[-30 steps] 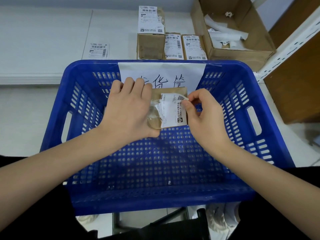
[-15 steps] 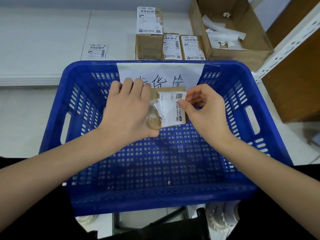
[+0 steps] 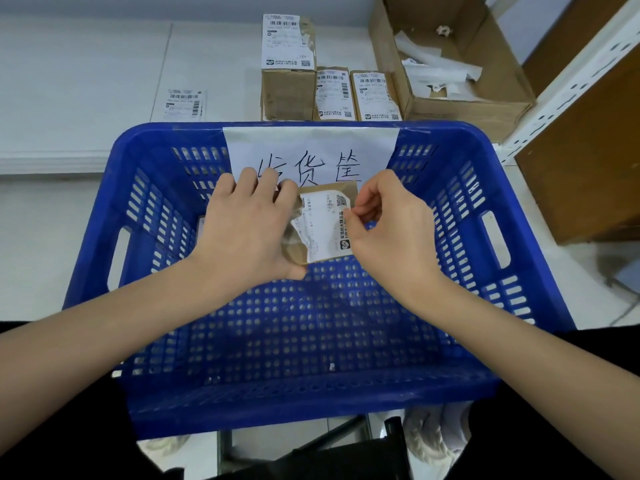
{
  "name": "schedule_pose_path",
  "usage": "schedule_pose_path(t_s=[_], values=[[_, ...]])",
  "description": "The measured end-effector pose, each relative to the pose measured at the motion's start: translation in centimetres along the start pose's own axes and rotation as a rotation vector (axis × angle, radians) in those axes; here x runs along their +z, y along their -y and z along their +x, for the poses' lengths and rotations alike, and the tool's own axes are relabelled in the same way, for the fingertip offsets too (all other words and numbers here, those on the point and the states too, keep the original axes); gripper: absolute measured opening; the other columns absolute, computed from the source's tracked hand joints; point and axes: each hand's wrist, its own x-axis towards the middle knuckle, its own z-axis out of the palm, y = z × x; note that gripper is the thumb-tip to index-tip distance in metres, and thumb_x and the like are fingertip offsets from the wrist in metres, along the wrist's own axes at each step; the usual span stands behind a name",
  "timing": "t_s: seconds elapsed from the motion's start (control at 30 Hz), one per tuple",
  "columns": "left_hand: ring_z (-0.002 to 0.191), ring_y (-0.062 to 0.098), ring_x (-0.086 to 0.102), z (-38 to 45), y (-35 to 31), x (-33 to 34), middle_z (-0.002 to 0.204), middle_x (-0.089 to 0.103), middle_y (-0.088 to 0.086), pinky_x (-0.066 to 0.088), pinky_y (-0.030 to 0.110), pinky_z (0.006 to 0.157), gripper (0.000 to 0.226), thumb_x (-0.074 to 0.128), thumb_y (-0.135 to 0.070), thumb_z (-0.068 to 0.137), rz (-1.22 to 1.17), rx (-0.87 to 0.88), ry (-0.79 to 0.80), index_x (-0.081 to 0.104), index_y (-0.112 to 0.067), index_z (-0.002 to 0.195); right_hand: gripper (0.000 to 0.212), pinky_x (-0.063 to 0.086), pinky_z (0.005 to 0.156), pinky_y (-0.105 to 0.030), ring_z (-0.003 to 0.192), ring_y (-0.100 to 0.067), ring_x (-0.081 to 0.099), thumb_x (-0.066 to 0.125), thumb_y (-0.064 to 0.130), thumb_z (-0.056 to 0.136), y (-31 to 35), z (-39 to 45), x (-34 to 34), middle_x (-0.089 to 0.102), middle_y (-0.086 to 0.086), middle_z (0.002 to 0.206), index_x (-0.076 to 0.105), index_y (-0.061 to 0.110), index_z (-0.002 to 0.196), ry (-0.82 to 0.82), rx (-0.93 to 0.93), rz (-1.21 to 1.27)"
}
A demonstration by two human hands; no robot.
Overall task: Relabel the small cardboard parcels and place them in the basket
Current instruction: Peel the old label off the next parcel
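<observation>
A small parcel (image 3: 325,223) is held above the blue basket (image 3: 519,202), toward its far wall and just in front of the paper sign (image 3: 311,147) taped there. It is gripped by the left hand (image 3: 247,230), fingers curled over its far edge and thumb under its near edge, seemingly so that the box is steadied while its face is worked on. The label (image 3: 320,225) on that face is pinched at its right edge between thumb and forefinger of the right hand (image 3: 388,230); the label is wrinkled and torn along its left side, so the old label is judged to be coming off, not a new one going on.

No other parcel is seen inside the basket, and open floor lies nearer the person, so room for setting the parcel down is ample. The side walls are well apart from both hands.

Beyond the basket's far rim, three labelled parcels (image 3: 332,93) stand together. Left of them a loose label sheet (image 3: 183,103) lies flat; right of them an open carton (image 3: 450,64) holds paper scraps, probably for discarded labels.
</observation>
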Motion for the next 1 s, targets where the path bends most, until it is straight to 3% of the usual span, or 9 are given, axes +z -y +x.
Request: schedule_pose_path(t_s=[0.17,0.37,0.53,0.8,1.0], values=[[0.071,0.028,0.047,-0.1,0.1,0.1,0.081,0.051,0.012,0.039,0.038,0.066,0.090,0.070,-0.066,0.029,0.003,0.003,-0.004,0.052,-0.003,0.090,0.021,0.050,0.062,-0.046,0.068,-0.021,0.059,0.063,0.004,0.079,0.1,-0.5,0.1,0.060,0.003,0.073,0.047,0.017,0.081,-0.009,-0.073,-0.047],[0.070,0.027,0.045,0.2,0.7,-0.3,0.077,0.046,0.010,0.032,0.036,0.065,0.075,0.069,-0.061,0.037,-0.022,-0.001,-0.069,0.049,-0.003,0.082,0.020,0.054,0.075,-0.040,0.083,-0.008,0.062,0.069,0.019,0.084,-0.7,0.3,-1.0,0.062,0.011,0.088,0.051,0.020,0.091,0.087,0.072,0.081],[0.071,0.028,0.046,0.1,0.8,0.0,0.078,0.048,0.011,0.033,0.038,0.066,0.076,0.071,-0.061,0.040,-0.022,-0.002,-0.099,0.051,-0.002,0.084,0.012,0.048,0.067,-0.027,0.069,-0.005,0.057,0.067,0.021,0.088,-1.2,0.8,-1.6,0.060,0.013,0.072,0.058,0.018,0.080,0.106,0.099,0.070],[0.069,0.027,0.046,-0.2,0.5,0.0,0.076,0.048,0.012,0.035,0.037,0.066,0.077,0.074,-0.058,0.034,-0.031,-0.023,-0.063,0.050,-0.003,0.081,0.015,0.049,0.070,-0.042,0.070,-0.015,0.058,0.056,0.026,0.093,0.3,-1.0,-0.5,0.062,0.003,0.078,0.059,0.012,0.091,0.381,-0.040,0.015],[0.071,0.020,0.024,-0.5,-0.6,0.1,0.073,0.042,0.008,0.025,0.033,0.064,0.069,0.070,-0.057,0.037,-0.013,0.021,-0.088,0.049,-0.006,0.079,0.033,0.046,0.068,-0.032,0.073,-0.015,0.058,0.057,0.050,0.085,1.5,-1.3,0.8,0.059,0.009,0.076,0.052,0.018,0.093,0.421,-0.030,-0.125]])
